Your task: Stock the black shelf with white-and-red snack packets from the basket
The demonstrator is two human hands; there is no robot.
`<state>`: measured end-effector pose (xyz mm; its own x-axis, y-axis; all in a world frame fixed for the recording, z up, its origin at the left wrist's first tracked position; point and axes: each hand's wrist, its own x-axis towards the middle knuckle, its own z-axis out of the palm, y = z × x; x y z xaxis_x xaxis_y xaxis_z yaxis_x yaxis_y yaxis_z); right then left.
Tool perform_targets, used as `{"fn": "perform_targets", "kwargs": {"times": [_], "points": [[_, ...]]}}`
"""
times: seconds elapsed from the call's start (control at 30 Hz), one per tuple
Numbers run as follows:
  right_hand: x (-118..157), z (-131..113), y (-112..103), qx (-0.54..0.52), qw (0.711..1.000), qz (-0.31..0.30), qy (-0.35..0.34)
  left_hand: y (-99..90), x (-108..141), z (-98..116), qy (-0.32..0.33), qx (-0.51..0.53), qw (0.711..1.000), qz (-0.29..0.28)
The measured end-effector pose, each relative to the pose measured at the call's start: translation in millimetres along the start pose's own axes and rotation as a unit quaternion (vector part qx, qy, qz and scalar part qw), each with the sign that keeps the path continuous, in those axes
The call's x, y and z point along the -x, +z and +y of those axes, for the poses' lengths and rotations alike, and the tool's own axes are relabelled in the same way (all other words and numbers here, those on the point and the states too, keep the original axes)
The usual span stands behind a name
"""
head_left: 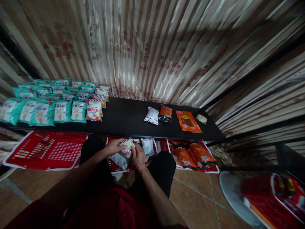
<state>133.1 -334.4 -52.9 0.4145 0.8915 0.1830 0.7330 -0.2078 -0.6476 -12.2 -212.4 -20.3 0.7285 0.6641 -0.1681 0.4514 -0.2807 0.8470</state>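
Note:
Between my knees, my left hand and my right hand both hold a small white and yellow snack packet, one at each side. Below it, a red basket contains more packets, some showing pale backs. On the black shelf in front of me, rows of teal packets stand at the left, with a short row of similar white and yellow packets beside them. A white packet and a small orange and black packet lie right of the middle.
A larger orange packet and a small white item lie on the shelf's right. Under the shelf are a red basket at left and a basket of orange packets at right. A grey stool stands lower right.

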Motion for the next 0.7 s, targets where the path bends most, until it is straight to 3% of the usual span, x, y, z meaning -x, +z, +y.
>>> {"fn": "perform_targets", "kwargs": {"times": [0.33,0.53,0.7], "points": [[0,-4,8,-0.152,0.979,0.013,0.136,10.3,-4,-8,-0.031,0.220,0.975,0.029],[-1,-9,12,-0.217,0.960,0.039,0.171,21.5,-6,-3,-0.072,0.331,0.936,0.092],[-2,-16,14,-0.264,0.944,0.058,0.190,38.8,-10,-4,-0.040,0.391,0.911,0.127]]}}
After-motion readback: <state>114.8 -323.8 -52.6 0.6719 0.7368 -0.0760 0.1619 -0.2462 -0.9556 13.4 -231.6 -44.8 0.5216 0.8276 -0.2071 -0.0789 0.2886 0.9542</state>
